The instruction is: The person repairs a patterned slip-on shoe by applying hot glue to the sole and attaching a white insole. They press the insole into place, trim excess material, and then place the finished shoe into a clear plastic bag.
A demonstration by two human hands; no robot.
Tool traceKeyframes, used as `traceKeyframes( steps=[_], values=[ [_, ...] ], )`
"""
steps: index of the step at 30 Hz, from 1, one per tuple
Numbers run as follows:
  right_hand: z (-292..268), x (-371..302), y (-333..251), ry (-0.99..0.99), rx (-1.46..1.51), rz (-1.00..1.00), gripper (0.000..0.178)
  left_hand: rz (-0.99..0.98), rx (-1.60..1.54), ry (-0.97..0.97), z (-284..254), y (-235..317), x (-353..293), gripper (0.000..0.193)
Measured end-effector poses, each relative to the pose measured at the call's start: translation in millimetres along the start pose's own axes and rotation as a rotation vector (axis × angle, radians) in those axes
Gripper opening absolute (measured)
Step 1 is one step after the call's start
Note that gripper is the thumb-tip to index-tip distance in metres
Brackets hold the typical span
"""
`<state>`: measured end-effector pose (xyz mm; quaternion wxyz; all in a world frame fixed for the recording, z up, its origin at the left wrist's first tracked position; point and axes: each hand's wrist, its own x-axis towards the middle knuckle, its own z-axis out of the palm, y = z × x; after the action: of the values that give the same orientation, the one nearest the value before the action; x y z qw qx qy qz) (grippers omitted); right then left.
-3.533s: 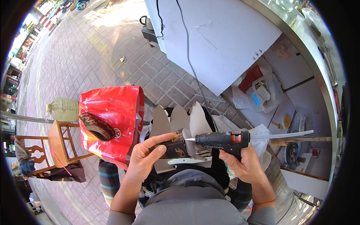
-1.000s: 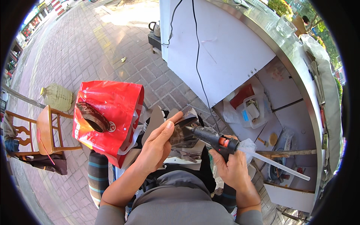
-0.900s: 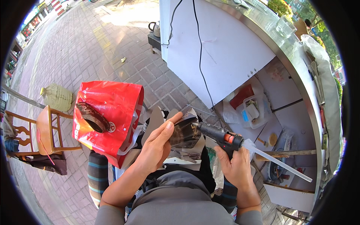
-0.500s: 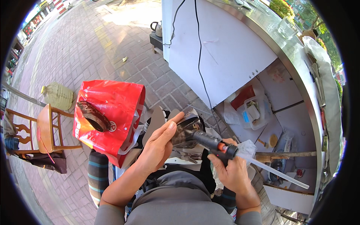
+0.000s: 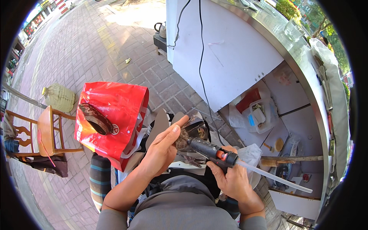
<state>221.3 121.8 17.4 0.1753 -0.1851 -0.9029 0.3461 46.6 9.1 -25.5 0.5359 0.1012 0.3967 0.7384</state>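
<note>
My right hand [image 5: 232, 174] is wrapped round the grip of a black glue gun [image 5: 207, 148]. A long translucent glue stick [image 5: 276, 177] juts from its back end. The gun's nozzle points left at a dark brown, fuzzy-surfaced, shoe-like piece [image 5: 183, 140]. My left hand [image 5: 163, 147] holds that piece from the left, fingers straight and together; its palm hides part of it. Just beyond my left hand stand grey sole-shaped sheets [image 5: 157, 128]. Metal tools [image 5: 195, 161] lie below the gun on my lap. A dark brown shoe-like piece [image 5: 96, 119] rests on a red bag [image 5: 115, 99] to the left.
A white stall panel [image 5: 226, 50] with a metal-edged counter curves round the right. Beneath it are a clear plastic tub [image 5: 262, 115] and a wooden-handled tool [image 5: 291, 159]. A black cable [image 5: 202, 57] hangs down the panel. At left are a wooden chair [image 5: 46, 130] and a yellowish jug [image 5: 59, 97].
My right hand has moved a little to the left with the glue gun, and its nozzle now sits closer to my left hand. The left hand has stayed almost still.
</note>
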Motion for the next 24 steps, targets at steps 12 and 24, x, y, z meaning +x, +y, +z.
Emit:
traceKeyframes(
  steps=[12, 24],
  values=[
    [-1, 5, -3, -0.046, -0.007, 0.011, 0.034, -0.009, 0.013, 0.004, -1, -2, 0, 0.055],
    [-15, 0, 15, 0.064, -0.144, 0.170, 0.033, -0.043, 0.059, -0.003, -7, -2, 0, 0.055]
  ],
)
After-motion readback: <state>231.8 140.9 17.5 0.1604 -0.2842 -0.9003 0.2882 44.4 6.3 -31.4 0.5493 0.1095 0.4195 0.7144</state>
